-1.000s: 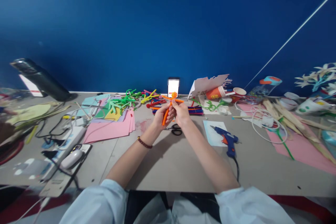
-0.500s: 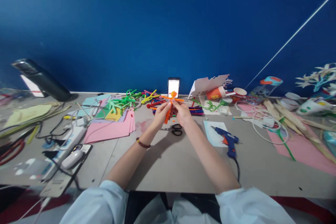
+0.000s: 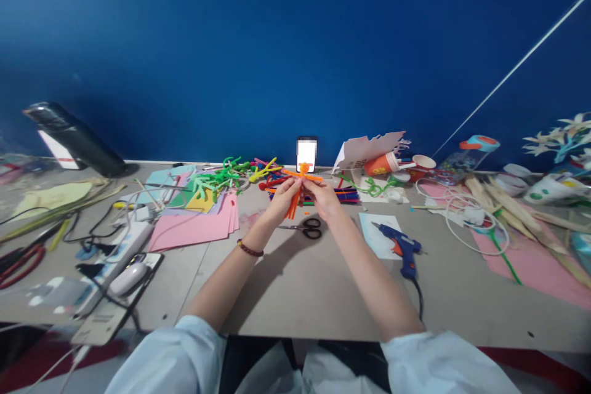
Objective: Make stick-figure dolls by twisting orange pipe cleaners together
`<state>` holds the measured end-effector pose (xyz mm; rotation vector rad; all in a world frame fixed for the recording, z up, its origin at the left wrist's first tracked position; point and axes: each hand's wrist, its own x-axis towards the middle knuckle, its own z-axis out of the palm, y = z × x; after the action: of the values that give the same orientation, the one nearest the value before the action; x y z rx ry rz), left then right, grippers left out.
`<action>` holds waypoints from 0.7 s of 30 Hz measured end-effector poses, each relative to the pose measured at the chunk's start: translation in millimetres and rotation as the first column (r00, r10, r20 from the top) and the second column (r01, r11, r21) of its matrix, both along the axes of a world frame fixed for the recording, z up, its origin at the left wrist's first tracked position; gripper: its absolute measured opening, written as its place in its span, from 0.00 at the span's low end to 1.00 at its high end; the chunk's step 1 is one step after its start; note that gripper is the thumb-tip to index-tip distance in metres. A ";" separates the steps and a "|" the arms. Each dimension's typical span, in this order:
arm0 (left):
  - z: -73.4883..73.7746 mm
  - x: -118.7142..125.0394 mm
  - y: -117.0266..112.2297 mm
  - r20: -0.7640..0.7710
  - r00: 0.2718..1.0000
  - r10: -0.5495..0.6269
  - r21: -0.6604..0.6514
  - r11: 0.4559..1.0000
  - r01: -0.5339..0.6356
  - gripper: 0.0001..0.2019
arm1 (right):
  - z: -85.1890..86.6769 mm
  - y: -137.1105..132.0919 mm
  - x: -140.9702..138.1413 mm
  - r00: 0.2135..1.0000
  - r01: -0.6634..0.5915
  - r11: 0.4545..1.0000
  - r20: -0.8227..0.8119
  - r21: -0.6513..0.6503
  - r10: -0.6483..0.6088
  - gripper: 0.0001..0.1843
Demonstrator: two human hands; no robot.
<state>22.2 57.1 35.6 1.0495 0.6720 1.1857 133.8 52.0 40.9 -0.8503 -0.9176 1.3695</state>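
Between my two hands is an orange pipe-cleaner figure (image 3: 304, 168), with a round head, arms sticking out sideways and strands hanging below. My left hand (image 3: 285, 196) pinches its middle from the left, fingers closed. From the right, my right hand (image 3: 322, 196) grips the same spot with closed fingertips, which hide the figure's centre. Scissors (image 3: 310, 228) with black handles lie on the table just below the hands. Behind the hands is a bundle of dark blue, purple and red pipe cleaners (image 3: 346, 195). A lit phone (image 3: 306, 154) leans on the wall behind the figure.
Left of the hands lie green pipe cleaners (image 3: 226, 175) and pink paper sheets (image 3: 191, 229). A blue glue gun (image 3: 404, 246) rests on white paper at right. Further left are a power strip (image 3: 111, 268) and a dark bottle (image 3: 76, 138). Red paper cups (image 3: 381, 164) lie at the back.
The hands and the orange figure have shifted very slightly; both hands keep their pinch on it. Nothing else on the table has visibly moved.
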 end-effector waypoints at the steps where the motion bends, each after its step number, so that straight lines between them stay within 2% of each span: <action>1: -1.8 1.7 -0.3 0.010 1.000 -0.003 0.014 1.000 0.003 0.17 | -1.0 0.3 -0.8 1.000 0.023 1.000 0.005 0.004 -0.023 0.17; 6: -9.5 10.3 -4.6 0.074 0.988 0.139 0.088 0.986 -0.145 0.18 | -8.5 2.0 -9.3 0.996 0.094 0.996 -0.009 -0.001 -0.094 0.18; 11: -12.0 12.5 -8.9 -0.001 0.975 0.222 0.185 0.958 -0.218 0.19 | -14.9 1.9 -16.8 0.990 0.118 0.991 -0.066 -0.065 -0.123 0.20; 15: -12.2 12.0 -10.4 -0.060 0.949 0.309 0.283 0.917 -0.281 0.18 | -14.5 1.5 -17.0 0.990 0.123 0.992 -0.075 0.011 -0.122 0.20; 16: -11.5 12.0 -10.6 -0.057 0.952 0.301 0.270 0.923 -0.275 0.18 | -13.3 1.1 -16.3 0.990 0.124 0.992 -0.065 0.022 -0.122 0.20; 18: -9.0 11.9 -10.9 -0.023 0.976 0.214 0.163 0.964 -0.208 0.18 | -9.6 -0.4 -13.8 0.993 0.115 0.993 -0.036 0.007 -0.115 0.21; 21: -4.1 10.5 -10.5 0.080 0.997 0.024 -0.060 0.998 -0.019 0.17 | -2.4 -3.9 -8.7 0.998 0.058 0.997 -0.001 -0.046 -0.058 0.22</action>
<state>32.7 46.6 31.5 0.9418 0.6530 1.2135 125.0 48.1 38.5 -0.9032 -0.8560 1.3457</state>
